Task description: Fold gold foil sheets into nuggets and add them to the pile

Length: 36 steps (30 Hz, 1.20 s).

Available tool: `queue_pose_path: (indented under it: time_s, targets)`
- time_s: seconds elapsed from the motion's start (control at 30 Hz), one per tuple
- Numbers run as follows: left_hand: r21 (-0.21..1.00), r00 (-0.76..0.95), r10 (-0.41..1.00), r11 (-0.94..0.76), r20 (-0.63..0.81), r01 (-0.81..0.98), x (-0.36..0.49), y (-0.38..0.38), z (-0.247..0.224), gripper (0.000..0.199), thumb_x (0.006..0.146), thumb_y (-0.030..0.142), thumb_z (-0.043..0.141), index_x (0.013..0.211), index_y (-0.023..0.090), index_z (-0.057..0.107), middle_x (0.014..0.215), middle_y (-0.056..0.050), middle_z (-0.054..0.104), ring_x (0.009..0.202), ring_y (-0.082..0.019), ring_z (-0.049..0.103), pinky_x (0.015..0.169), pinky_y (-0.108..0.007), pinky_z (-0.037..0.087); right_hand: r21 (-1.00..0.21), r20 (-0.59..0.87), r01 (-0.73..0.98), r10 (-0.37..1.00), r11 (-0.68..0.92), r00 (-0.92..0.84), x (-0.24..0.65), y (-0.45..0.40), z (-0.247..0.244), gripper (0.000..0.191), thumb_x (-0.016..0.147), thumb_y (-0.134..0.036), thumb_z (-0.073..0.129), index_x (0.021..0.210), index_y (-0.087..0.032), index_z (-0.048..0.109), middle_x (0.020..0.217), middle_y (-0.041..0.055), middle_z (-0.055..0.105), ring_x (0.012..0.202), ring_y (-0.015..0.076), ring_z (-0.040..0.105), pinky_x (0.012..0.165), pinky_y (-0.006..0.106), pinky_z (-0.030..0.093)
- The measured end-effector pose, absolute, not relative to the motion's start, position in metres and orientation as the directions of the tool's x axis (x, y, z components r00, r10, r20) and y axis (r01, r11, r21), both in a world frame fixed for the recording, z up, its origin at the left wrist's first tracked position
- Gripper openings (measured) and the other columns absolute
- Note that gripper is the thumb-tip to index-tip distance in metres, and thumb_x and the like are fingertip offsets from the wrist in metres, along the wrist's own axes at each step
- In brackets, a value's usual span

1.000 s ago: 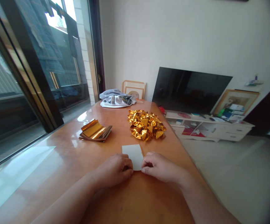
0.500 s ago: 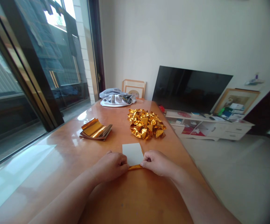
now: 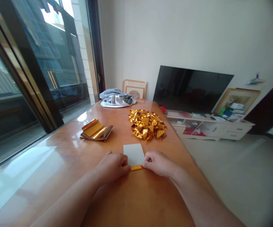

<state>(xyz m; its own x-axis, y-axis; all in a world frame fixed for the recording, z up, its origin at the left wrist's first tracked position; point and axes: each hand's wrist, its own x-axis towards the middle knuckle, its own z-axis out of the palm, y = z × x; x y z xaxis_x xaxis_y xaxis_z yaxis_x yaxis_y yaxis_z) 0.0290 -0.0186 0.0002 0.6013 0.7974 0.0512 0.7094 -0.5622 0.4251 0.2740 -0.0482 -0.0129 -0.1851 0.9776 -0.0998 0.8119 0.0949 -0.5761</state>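
A sheet of paper [image 3: 133, 154], white side up, lies on the table with its near edge folded over into a narrow gold strip. My left hand [image 3: 115, 164] is closed on the left end of that strip, fingers curled. At the right end, my right hand [image 3: 157, 162] pinches the fold between thumb and fingers. Beyond the sheet sits a pile of folded gold foil pieces [image 3: 148, 124]. To the left of the pile is a stack of gold foil sheets [image 3: 96, 130], the top one curling up.
The glossy wooden table [image 3: 112, 201] reaches toward the wall, with bundled grey cloth [image 3: 117, 98] at its far end. Picture frames [image 3: 134, 88] stand behind. A television [image 3: 191, 90] and white cabinet [image 3: 212, 127] are at the right, glass doors at the left.
The gold strip along the sheet's near edge shows slightly wider between my hands. Both hands keep their grip in nearly the same place. The view has shifted slightly.
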Motion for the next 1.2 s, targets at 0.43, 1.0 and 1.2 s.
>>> queue_pose_path:
  time_s: [0.43,1.0,1.2]
  targets:
    - [0.375,0.623,0.780,-0.564,-0.049,0.736,0.031,-0.025,0.025,0.034,0.092,0.029,0.042,0.061,0.020,0.051,0.063,-0.001,0.061,0.063,-0.017,0.057,0.062,-0.029,0.031,-0.543,-0.129,0.836,0.976,0.078,-0.174,0.273,-0.048,-0.011,0.023,0.082,-0.043,0.069,0.077,-0.020,0.067,0.069,-0.0031,0.068,0.060,0.0112,0.054,0.051,0.023,0.026]
    - [0.305,0.626,0.778,-0.583,-0.059,0.753,0.029,-0.022,0.012,0.024,0.088,0.040,0.055,0.072,0.022,0.060,0.072,0.003,0.066,0.066,-0.015,0.056,0.075,-0.031,0.036,-0.529,-0.118,0.847,0.984,0.054,-0.137,0.271,-0.049,-0.008,0.024,0.080,-0.046,0.071,0.078,-0.021,0.069,0.070,-0.0034,0.069,0.061,0.0118,0.057,0.051,0.024,0.027]
    - [0.282,0.631,0.775,-0.599,-0.032,0.750,0.031,-0.025,0.016,0.016,0.087,0.035,0.058,0.077,0.022,0.060,0.078,0.001,0.067,0.075,-0.019,0.059,0.078,-0.034,0.036,-0.516,-0.108,0.854,0.986,0.056,-0.130,0.270,-0.050,-0.007,0.023,0.079,-0.045,0.072,0.077,-0.022,0.068,0.071,-0.0043,0.070,0.062,0.0115,0.058,0.052,0.024,0.028]
